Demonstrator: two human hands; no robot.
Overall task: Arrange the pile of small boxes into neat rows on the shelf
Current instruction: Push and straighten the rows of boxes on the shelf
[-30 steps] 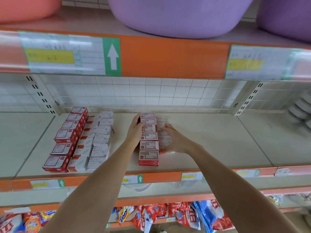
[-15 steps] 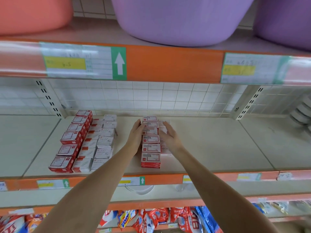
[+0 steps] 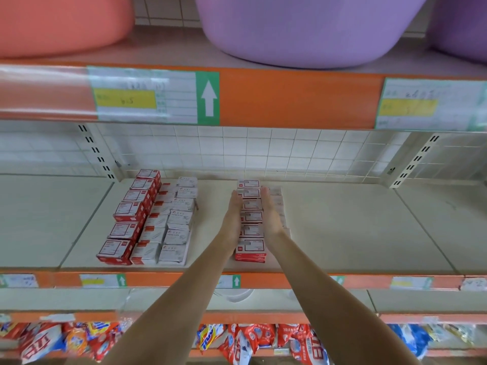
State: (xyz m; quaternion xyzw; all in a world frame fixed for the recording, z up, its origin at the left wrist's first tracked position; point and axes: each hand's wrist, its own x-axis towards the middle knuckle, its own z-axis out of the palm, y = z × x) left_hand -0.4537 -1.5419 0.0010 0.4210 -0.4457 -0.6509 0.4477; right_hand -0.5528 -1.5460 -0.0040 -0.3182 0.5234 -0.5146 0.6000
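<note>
A row of red-and-white small boxes (image 3: 251, 248) runs front to back on the middle of the beige shelf (image 3: 342, 233). My left hand (image 3: 233, 219) lies flat against the row's left side, fingers straight. My right hand (image 3: 271, 217) presses flat against its right side, between it and a lower row of white boxes (image 3: 279, 204), mostly hidden behind that hand. To the left stand three tidy rows: red-and-white boxes (image 3: 126, 227), then two rows of white boxes (image 3: 175, 227).
Purple basins (image 3: 303, 27) and a pink basin (image 3: 60, 22) sit on the shelf above, behind an orange price rail (image 3: 290, 101). Slotted uprights (image 3: 97, 151) flank the bay. Colourful packets (image 3: 250, 343) hang on the shelf below.
Both hands straightened and closed in flat along the sides of the middle row, the right hand moving left from the white boxes. The view shifted downward slightly.
</note>
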